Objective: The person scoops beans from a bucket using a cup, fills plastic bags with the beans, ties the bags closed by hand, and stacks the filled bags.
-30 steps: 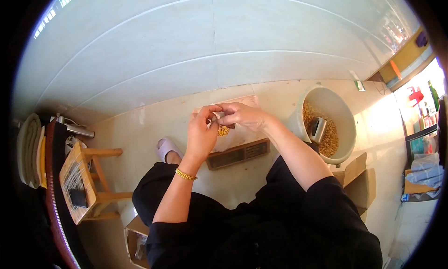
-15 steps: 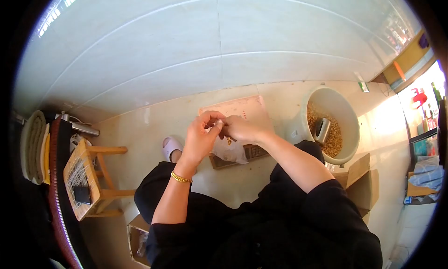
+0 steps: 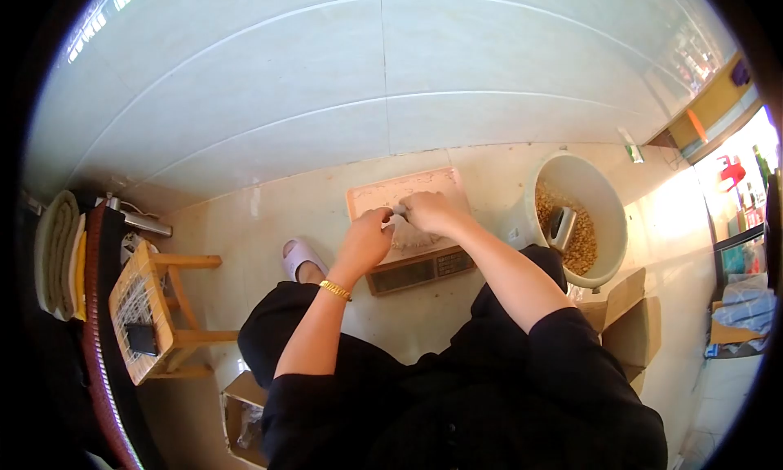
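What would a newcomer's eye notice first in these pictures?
Probably the left hand and right hand, close together near the centre, pinching a clear plastic bag over a pinkish scale. Next, the pale bucket at right, with yellowish kernels and a metal scoop inside. A gold bracelet at the left wrist also shines.

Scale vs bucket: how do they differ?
The scale is a low, squarish slab; the bucket is round and deeper. The scale's top is pinkish; the bucket is pale. The bucket holds grain-like bits and a metal scoop; the scale has a front keypad. Both stand on the floor.
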{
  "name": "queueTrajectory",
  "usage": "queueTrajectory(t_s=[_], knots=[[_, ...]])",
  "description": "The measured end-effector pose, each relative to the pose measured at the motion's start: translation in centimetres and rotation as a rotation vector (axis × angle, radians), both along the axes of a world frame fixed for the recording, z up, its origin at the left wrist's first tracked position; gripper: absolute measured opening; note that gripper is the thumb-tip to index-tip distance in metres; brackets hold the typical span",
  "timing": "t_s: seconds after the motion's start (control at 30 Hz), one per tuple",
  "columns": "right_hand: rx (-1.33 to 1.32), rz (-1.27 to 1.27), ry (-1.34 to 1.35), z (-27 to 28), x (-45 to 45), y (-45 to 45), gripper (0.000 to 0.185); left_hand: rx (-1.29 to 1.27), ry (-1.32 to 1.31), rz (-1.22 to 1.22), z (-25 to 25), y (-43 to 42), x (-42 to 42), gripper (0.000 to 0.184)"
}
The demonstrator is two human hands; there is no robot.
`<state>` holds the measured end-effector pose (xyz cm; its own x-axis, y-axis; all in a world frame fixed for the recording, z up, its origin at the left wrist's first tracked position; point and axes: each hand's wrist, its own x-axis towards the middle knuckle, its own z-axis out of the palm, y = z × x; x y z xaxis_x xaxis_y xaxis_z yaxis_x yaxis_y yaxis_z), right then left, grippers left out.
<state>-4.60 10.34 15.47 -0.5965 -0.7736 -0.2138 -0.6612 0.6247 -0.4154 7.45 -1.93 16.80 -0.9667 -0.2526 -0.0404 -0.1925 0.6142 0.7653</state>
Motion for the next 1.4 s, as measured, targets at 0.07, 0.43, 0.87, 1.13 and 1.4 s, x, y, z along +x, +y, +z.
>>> queueTrajectory(t_s=[0.07,0.43,0.87,1.13,1.4], knots=[[0.117,-0.032,-0.080,-0.9,0.2,0.0,0.025,-0.071,0.031,0.019,-2.6,0.2,-1.0,0.033],[0.241,-0.048,-0.152,0.5,-0.4,2.3,0.028,-0.240,-0.044,0.000,-4.4,4.3,-4.6,0.023],[-0.007,-0.158,-0.411,-2.3,0.1,2.5,0.029,-0.235,-0.137,0.031,-6.4,3.0,-4.7,0.011],[-0.622,-0.550,-0.739,-5.6,0.3,2.2,0.027,-0.020,-0.220,0.236,-6.4,2.6,-5.1,0.013],[-0.766,-0.786,-1.271,-6.5,-1.7,4.0,0.018,0.352,0.132,0.270,-10.9,3.2,-6.3,0.027]])
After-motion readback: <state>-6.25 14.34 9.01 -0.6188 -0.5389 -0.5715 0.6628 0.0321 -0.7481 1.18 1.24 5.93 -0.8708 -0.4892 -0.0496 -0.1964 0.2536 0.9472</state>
